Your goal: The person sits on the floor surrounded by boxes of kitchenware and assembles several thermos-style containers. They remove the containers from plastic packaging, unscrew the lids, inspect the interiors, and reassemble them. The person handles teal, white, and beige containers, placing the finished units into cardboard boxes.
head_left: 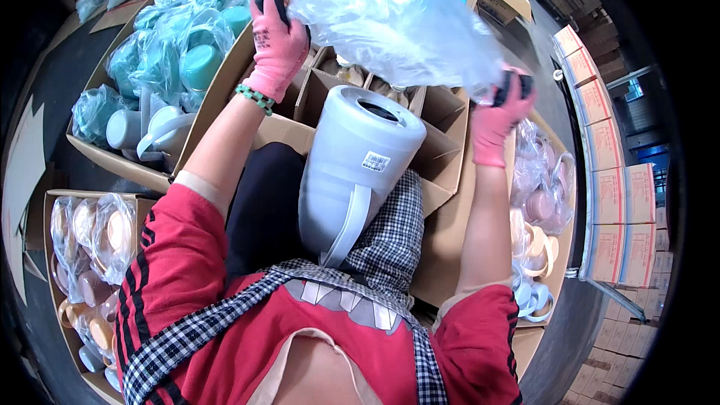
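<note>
Left hand (276,41) at 11 o'clock and right hand (501,116) at 2 o'clock – both closed on the clear plastic bag (397,19) stretched between them. White jug (352,172) lies directly below on the lap – mouth up toward 1 o'clock, about equidistant from both hands.

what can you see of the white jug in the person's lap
The white jug looks like frosted plastic, tall and round with a dark open mouth, a small label near the rim and a long strap handle down its side. It leans tilted on the person's checked apron, mouth toward the cardboard box. Neither hand touches it.
</note>
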The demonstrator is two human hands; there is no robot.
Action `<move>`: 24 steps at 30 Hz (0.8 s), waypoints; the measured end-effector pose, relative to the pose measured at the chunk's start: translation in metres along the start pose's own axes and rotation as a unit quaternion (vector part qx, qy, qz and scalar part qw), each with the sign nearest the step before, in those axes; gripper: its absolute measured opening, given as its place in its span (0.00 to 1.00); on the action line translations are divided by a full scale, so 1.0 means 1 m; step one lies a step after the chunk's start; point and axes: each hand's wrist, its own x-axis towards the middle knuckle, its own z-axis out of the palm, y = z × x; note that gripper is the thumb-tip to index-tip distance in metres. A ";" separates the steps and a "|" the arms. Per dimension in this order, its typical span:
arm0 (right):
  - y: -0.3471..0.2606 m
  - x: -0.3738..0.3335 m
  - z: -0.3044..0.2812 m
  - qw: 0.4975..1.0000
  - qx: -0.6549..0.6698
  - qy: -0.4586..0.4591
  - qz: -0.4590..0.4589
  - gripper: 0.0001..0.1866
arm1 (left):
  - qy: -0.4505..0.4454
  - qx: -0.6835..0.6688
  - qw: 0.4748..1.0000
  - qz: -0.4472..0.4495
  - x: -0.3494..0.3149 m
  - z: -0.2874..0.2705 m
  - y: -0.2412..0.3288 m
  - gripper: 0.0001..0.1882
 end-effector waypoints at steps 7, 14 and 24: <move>-0.013 -0.157 0.033 0.880 0.088 -0.398 0.242 0.16 | -0.530 0.021 0.837 -0.134 -0.151 0.047 -0.075 0.28; -0.029 -0.122 -0.057 0.581 0.461 -0.353 0.570 0.12 | -0.386 -0.371 0.742 -0.403 -0.090 -0.045 -0.009 0.10; -0.125 -0.092 -0.152 0.624 0.280 -0.729 -0.018 0.20 | -0.683 -0.060 0.710 0.160 -0.155 -0.144 0.062 0.09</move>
